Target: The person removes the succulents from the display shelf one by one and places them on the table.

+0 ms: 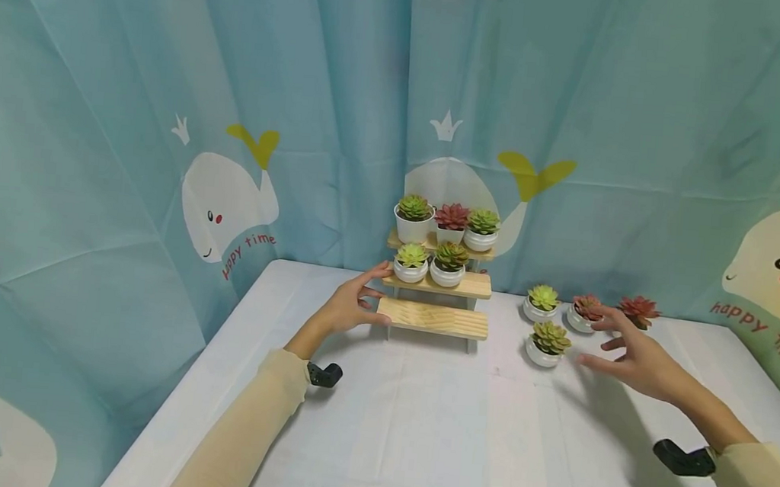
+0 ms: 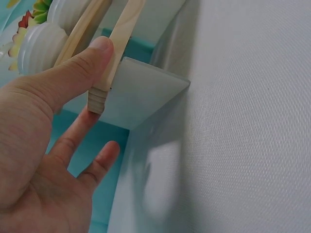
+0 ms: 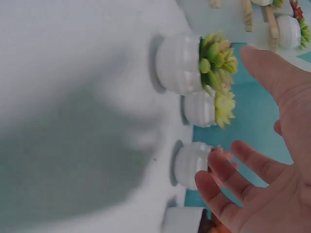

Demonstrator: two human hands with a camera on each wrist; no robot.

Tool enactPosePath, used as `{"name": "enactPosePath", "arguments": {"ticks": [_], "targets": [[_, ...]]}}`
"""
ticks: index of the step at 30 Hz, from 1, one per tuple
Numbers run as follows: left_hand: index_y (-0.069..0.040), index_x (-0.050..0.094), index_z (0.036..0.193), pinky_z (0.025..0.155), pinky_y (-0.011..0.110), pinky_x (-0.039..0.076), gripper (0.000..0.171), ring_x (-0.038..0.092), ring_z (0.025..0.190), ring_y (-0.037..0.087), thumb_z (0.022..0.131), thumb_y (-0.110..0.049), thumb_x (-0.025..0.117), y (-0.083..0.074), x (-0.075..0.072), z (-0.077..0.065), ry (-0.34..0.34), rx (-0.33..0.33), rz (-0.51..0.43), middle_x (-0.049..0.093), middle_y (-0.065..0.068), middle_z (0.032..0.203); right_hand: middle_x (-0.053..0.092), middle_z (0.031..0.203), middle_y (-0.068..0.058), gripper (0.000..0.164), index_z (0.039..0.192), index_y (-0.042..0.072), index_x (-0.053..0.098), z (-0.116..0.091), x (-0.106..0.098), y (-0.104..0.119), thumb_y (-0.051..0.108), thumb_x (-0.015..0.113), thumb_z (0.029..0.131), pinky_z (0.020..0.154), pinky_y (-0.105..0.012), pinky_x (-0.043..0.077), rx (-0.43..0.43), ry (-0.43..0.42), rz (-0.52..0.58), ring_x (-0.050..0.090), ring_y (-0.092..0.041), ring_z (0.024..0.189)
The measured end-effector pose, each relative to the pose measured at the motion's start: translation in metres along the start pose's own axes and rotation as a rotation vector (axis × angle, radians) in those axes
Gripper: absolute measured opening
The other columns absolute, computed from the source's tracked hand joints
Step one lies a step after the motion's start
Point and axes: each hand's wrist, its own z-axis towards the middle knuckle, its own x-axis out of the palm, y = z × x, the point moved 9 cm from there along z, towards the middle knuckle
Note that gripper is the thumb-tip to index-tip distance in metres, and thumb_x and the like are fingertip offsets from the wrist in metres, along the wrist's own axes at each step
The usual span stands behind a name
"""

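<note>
A tiered wooden plant stand (image 1: 432,318) stands at the table's back. My left hand (image 1: 344,306) grips its left end, the thumb (image 2: 80,70) on the lowest board and a finger at that board's end. Several potted succulents fill the top tier; a light green succulent (image 1: 411,263) and a darker one (image 1: 449,264) sit on the middle tier. My right hand (image 1: 642,361) hovers, fingers spread and holding nothing, beside a yellow-green succulent (image 1: 548,343) in a white pot. Behind are a pale green succulent (image 1: 541,302) and a red one (image 1: 585,312), partly hidden by the fingers.
Another red succulent (image 1: 639,310) stands at the back right, its pot mostly hidden in the head view by my right hand. A white cloth covers the table (image 1: 430,430). A blue curtain (image 1: 345,118) with printed whales hangs right behind the table's back edge.
</note>
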Motion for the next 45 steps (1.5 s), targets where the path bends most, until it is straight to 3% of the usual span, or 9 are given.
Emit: {"name": "enactPosePath", "arguments": {"ticks": [10, 15, 21, 23, 31, 34, 38, 42, 45], "targets": [[-0.021, 0.041, 0.158, 0.097, 0.049, 0.053, 0.09, 0.06, 0.128, 0.028, 0.082, -0.009, 0.088, 0.0, 0.0, -0.001, -0.003, -0.004, 0.001, 0.024, -0.011, 0.169, 0.055, 0.136, -0.029, 0.086, 0.157, 0.006, 0.03, 0.0, -0.026, 0.015, 0.027, 0.081, 0.091, 0.075, -0.04, 0.057, -0.038, -0.103, -0.088, 0.063, -0.046, 0.108], [-0.022, 0.041, 0.158, 0.097, 0.048, 0.053, 0.091, 0.06, 0.128, 0.027, 0.082, -0.01, 0.088, 0.001, 0.0, -0.001, -0.006, -0.008, 0.007, 0.024, -0.012, 0.168, 0.054, 0.135, -0.028, 0.084, 0.157, 0.005, 0.03, 0.001, -0.036, 0.021, 0.024, 0.08, 0.093, 0.075, -0.025, 0.054, -0.069, -0.13, -0.067, 0.061, -0.042, 0.11], [-0.022, 0.041, 0.158, 0.097, 0.048, 0.053, 0.091, 0.06, 0.128, 0.027, 0.081, -0.01, 0.089, 0.001, 0.0, -0.002, -0.006, -0.006, 0.002, 0.025, -0.011, 0.168, 0.057, 0.133, -0.026, 0.083, 0.156, 0.008, 0.033, 0.0, -0.048, 0.026, 0.021, 0.082, 0.09, 0.075, -0.015, 0.049, -0.098, -0.172, -0.072, 0.054, 0.004, 0.103], [-0.022, 0.041, 0.158, 0.097, 0.048, 0.053, 0.091, 0.06, 0.128, 0.027, 0.081, -0.01, 0.089, 0.001, 0.0, -0.002, -0.007, -0.006, -0.002, 0.026, -0.012, 0.168, 0.057, 0.132, -0.027, 0.084, 0.156, 0.008, 0.034, -0.001, -0.051, 0.027, 0.021, 0.083, 0.089, 0.074, -0.014, 0.049, -0.103, -0.182, -0.075, 0.051, 0.008, 0.102], [-0.021, 0.041, 0.158, 0.097, 0.049, 0.053, 0.091, 0.06, 0.128, 0.028, 0.081, -0.009, 0.088, -0.001, 0.0, -0.001, -0.008, 0.002, -0.004, 0.026, -0.01, 0.168, 0.056, 0.132, -0.028, 0.085, 0.156, 0.006, 0.033, -0.001, -0.055, 0.03, 0.02, 0.084, 0.089, 0.075, -0.01, 0.047, -0.103, -0.189, -0.081, 0.06, -0.041, 0.107], [-0.021, 0.041, 0.158, 0.096, 0.048, 0.053, 0.091, 0.06, 0.128, 0.028, 0.082, -0.009, 0.088, -0.001, 0.0, -0.001, -0.008, 0.001, -0.002, 0.025, -0.011, 0.169, 0.056, 0.134, -0.027, 0.085, 0.156, 0.007, 0.033, 0.001, -0.055, 0.032, 0.021, 0.083, 0.089, 0.075, -0.009, 0.046, -0.103, -0.181, -0.078, 0.061, -0.034, 0.108], [-0.021, 0.042, 0.157, 0.096, 0.047, 0.053, 0.09, 0.061, 0.127, 0.027, 0.082, -0.008, 0.088, 0.001, 0.0, -0.001, -0.009, -0.004, -0.004, 0.024, -0.012, 0.168, 0.056, 0.136, -0.024, 0.085, 0.158, 0.012, 0.034, 0.004, -0.056, 0.036, 0.022, 0.083, 0.09, 0.076, -0.007, 0.044, -0.116, -0.176, -0.075, 0.057, -0.002, 0.103], [-0.021, 0.042, 0.157, 0.097, 0.047, 0.053, 0.089, 0.06, 0.127, 0.027, 0.082, -0.008, 0.088, 0.002, 0.0, -0.001, -0.007, -0.009, -0.007, 0.023, -0.013, 0.169, 0.056, 0.136, -0.022, 0.084, 0.159, 0.015, 0.034, 0.009, -0.058, 0.043, 0.023, 0.082, 0.09, 0.076, -0.011, 0.047, -0.13, -0.175, -0.095, 0.063, -0.011, 0.102], [-0.021, 0.042, 0.157, 0.098, 0.048, 0.052, 0.089, 0.06, 0.128, 0.027, 0.082, -0.008, 0.088, 0.001, 0.0, -0.001, -0.006, -0.012, -0.005, 0.024, -0.013, 0.168, 0.055, 0.137, -0.023, 0.085, 0.159, 0.014, 0.033, 0.012, -0.06, 0.048, 0.025, 0.081, 0.091, 0.075, -0.018, 0.051, -0.128, -0.165, -0.11, 0.066, -0.036, 0.106]]}}
